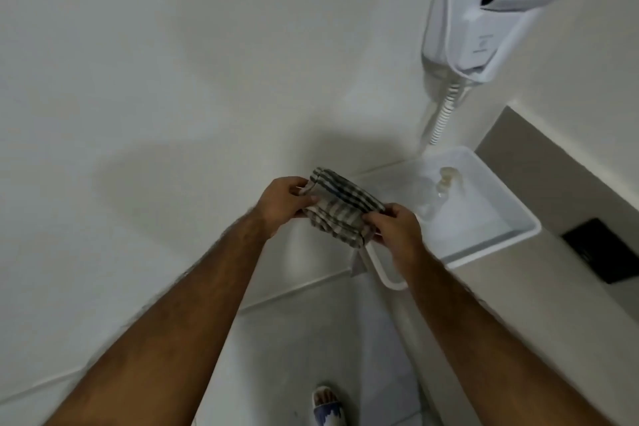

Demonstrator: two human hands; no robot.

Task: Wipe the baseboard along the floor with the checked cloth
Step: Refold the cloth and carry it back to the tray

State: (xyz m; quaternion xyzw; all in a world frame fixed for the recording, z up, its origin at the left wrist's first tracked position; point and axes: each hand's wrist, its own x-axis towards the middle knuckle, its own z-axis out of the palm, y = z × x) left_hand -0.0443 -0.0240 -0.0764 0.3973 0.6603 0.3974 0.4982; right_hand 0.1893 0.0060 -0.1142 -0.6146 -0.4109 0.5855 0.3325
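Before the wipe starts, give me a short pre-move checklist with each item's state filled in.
1. Checked cloth held by both hands: ok, left hand and right hand pinch its ends.
2. Cloth folded into a pad: cannot tell, it looks bunched.
3. Cloth on the baseboard: not ok, held in the air above it.
4. Baseboard stretch on the left unobstructed: ok.
5. White tray away from the hands: not ok, right beside them.

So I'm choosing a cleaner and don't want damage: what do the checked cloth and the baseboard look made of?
The checked cloth, held in both hands, looks like soft woven fabric, likely cotton: it bunches into folds. The baseboard looks like a smooth, white, hard strip, painted or tiled; I can't tell which.
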